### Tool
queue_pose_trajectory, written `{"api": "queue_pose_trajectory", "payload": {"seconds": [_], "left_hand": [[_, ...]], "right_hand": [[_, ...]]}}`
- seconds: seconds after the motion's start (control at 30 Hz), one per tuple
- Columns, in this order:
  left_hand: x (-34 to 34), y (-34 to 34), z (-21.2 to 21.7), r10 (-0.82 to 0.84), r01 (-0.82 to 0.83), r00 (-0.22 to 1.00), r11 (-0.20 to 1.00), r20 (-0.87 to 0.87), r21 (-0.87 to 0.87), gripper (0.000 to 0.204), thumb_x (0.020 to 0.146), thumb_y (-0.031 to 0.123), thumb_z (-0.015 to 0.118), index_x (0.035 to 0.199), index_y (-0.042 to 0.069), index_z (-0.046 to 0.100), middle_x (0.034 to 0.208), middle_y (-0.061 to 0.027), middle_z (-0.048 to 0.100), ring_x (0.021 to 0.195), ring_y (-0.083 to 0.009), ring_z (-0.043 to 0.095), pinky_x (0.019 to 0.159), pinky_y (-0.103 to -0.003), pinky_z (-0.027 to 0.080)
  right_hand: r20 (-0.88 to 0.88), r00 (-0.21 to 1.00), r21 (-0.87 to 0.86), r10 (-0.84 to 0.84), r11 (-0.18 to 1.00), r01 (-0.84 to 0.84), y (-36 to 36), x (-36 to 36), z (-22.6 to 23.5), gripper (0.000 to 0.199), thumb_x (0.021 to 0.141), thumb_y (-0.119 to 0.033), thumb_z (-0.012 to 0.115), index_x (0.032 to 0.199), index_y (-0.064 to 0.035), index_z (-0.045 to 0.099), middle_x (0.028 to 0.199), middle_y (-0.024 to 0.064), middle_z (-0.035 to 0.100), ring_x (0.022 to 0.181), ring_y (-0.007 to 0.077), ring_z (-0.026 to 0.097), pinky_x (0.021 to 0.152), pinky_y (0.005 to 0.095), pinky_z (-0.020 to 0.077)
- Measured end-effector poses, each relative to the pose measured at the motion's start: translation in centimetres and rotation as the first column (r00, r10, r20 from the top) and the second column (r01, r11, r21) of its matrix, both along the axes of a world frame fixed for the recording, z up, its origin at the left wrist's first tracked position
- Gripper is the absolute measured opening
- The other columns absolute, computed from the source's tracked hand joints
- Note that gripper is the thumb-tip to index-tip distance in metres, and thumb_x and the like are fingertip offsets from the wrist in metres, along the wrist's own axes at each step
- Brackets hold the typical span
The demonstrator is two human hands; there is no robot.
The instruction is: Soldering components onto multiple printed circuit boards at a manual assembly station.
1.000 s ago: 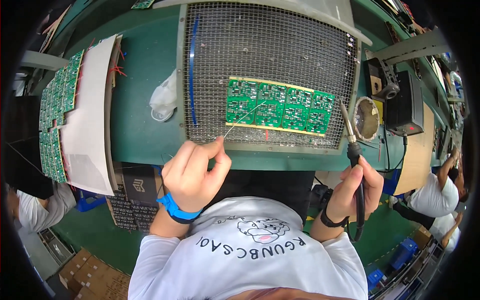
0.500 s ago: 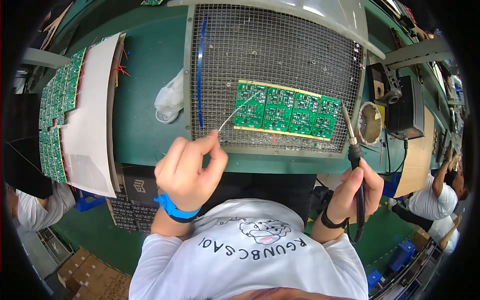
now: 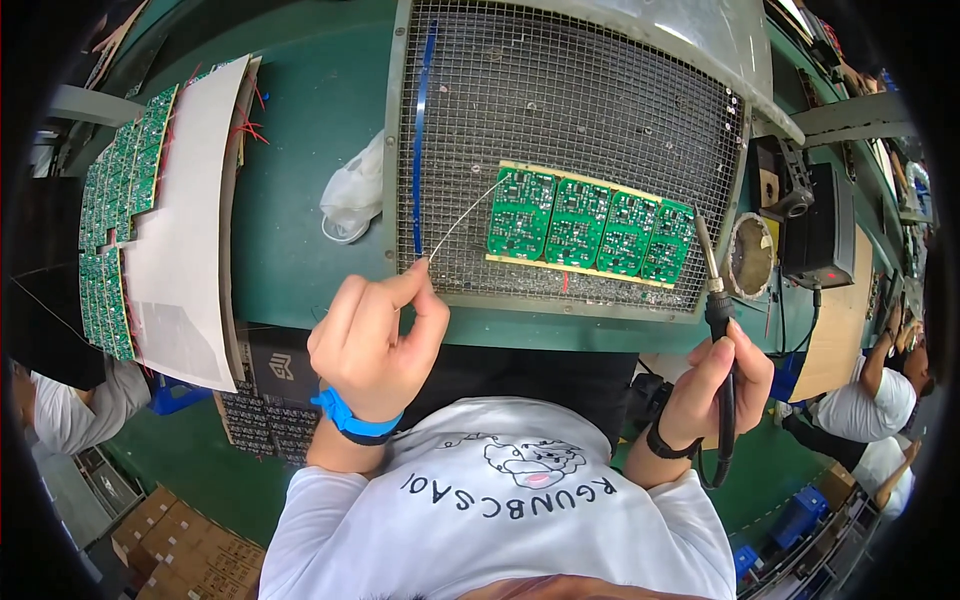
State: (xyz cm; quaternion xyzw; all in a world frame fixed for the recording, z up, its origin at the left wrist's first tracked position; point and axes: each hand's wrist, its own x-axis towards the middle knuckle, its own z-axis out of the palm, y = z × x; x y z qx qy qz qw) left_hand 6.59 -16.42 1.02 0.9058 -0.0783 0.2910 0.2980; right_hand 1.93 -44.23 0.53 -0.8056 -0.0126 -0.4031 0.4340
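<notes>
Left hand (image 3: 375,340) pinched solder wire (image 3: 462,218) toward the circuit board (image 3: 590,225) on the mesh grille (image 3: 560,110); right hand (image 3: 720,385) gripped the soldering iron (image 3: 712,280). Its hot tip near the grille's right edge risked touching neighbouring joints.

So the wire mesh grille (image 3: 560,110) has plenty of bare room above and left of the green circuit board panel (image 3: 588,222). The solder wire (image 3: 462,220) slants across the left approach to it. On the right it's tight: the soldering iron (image 3: 708,268) sits just beside the board's end, with the round tip-cleaner tin (image 3: 750,256) and black box (image 3: 822,228) crowding behind.
</notes>
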Motion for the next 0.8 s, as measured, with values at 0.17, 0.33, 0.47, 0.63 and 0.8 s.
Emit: {"api": "queue_pose_trajectory", "payload": {"seconds": [0.17, 0.33, 0.47, 0.63, 0.8], "left_hand": [[-0.2, 0.0, 0.0, -0.002, 0.002, 1.0, 1.0, -0.004, -0.003, 0.021, 0.07, -0.006, 0.079, 0.087, 0.004, 0.075, 0.066, -0.0009, 0.056, 0.045, -0.0102, 0.042, 0.041, -0.026, 0.036], [-0.4, 0.0, 0.0, -0.024, 0.024, 1.0, 1.0, -0.005, 0.007, 0.021, 0.07, -0.006, 0.079, 0.087, 0.004, 0.075, 0.065, -0.0015, 0.054, 0.045, -0.0108, 0.043, 0.041, -0.026, 0.036], [-0.6, 0.0, 0.1, -0.05, 0.05, 0.998, 0.999, -0.024, 0.009, 0.021, 0.07, -0.006, 0.079, 0.088, 0.004, 0.075, 0.065, -0.002, 0.052, 0.045, -0.0117, 0.043, 0.041, -0.027, 0.036], [-0.9, -0.3, 0.0, -0.077, 0.077, 0.997, 0.997, -0.031, -0.004, 0.021, 0.071, -0.006, 0.079, 0.089, 0.003, 0.075, 0.065, -0.002, 0.052, 0.044, -0.0119, 0.045, 0.041, -0.028, 0.037], [-1.2, -0.5, -0.1, -0.108, 0.108, 0.994, 0.994, -0.009, -0.013, 0.022, 0.071, -0.006, 0.079, 0.09, 0.004, 0.075, 0.065, -0.002, 0.051, 0.044, -0.0122, 0.045, 0.041, -0.028, 0.037]], "right_hand": [[-0.007, 1.0, -0.013, -0.004, 1.0, 0.004, 0.0, 0.0, 0.1, 0.014, 0.096, 0.0, 0.065, 0.108, 0.0063, 0.064, 0.088, 0.0165, 0.068, 0.063, 0.0122, 0.059, 0.06, 0.0237, 0.048], [-0.005, 1.0, 0.007, -0.011, 1.0, 0.011, 0.0, -0.1, 0.0, 0.014, 0.096, -0.001, 0.065, 0.107, 0.0066, 0.064, 0.089, 0.0171, 0.069, 0.063, 0.0125, 0.06, 0.06, 0.0238, 0.0486], [-0.002, 1.0, 0.002, -0.021, 1.0, 0.021, 0.1, -0.1, 0.0, 0.014, 0.096, -0.001, 0.066, 0.107, 0.0067, 0.064, 0.089, 0.0171, 0.069, 0.063, 0.0124, 0.06, 0.061, 0.0238, 0.0486], [-0.001, 1.0, -0.005, -0.018, 1.0, 0.018, 0.1, -0.1, 0.0, 0.014, 0.096, -0.002, 0.066, 0.107, 0.0068, 0.064, 0.089, 0.017, 0.069, 0.063, 0.0124, 0.06, 0.061, 0.0237, 0.0488], [0.01, 1.0, 0.001, -0.018, 1.0, 0.018, 0.0, -0.2, 0.0, 0.014, 0.096, -0.002, 0.066, 0.107, 0.0069, 0.064, 0.09, 0.0169, 0.069, 0.064, 0.0119, 0.06, 0.061, 0.0234, 0.0485]]}}
